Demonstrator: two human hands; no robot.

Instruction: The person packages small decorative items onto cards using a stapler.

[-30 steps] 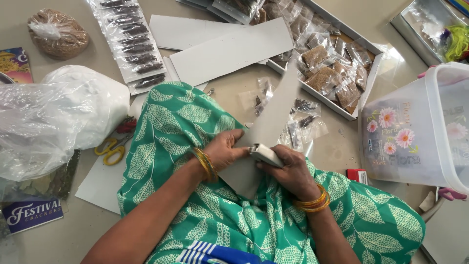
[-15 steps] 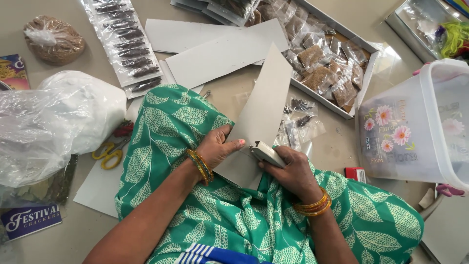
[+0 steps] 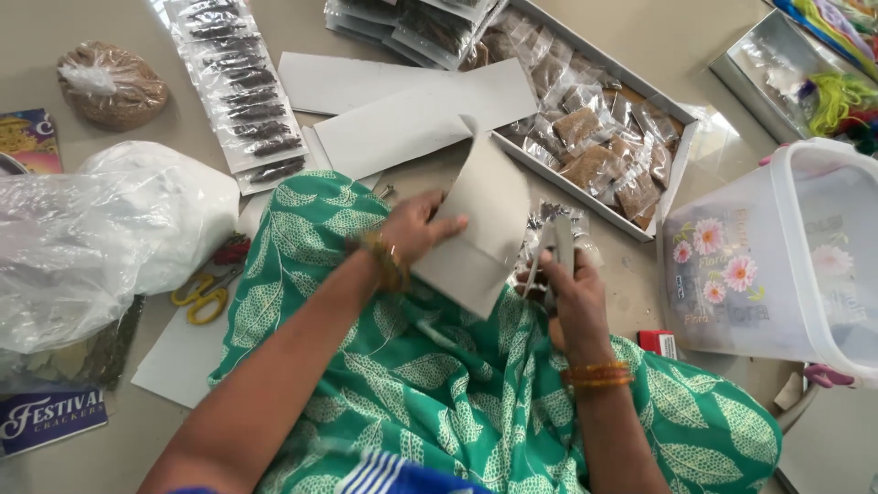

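Head view shows the left hand [image 3: 416, 229] pinching a grey card sheet [image 3: 480, 229], the right hand [image 3: 562, 288] clasping a stapler [image 3: 560, 256] beside it, the stapling not visibly done.

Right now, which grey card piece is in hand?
The tilted card over the lap, pinched by the left hand; the other cards lie flat on the floor.

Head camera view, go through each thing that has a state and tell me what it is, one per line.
Left hand: gripping the grey card.
Grey card: held up over the lap, tilted.
Right hand: closed around a stapler.
Stapler: held upright; open or shut unclear.
Yellow-handled scissors: lying on the floor, unheld.
Clear plastic tub: lid off.
Tray of brown packets: open, partly filled.
Clear plastic bag: crumpled.
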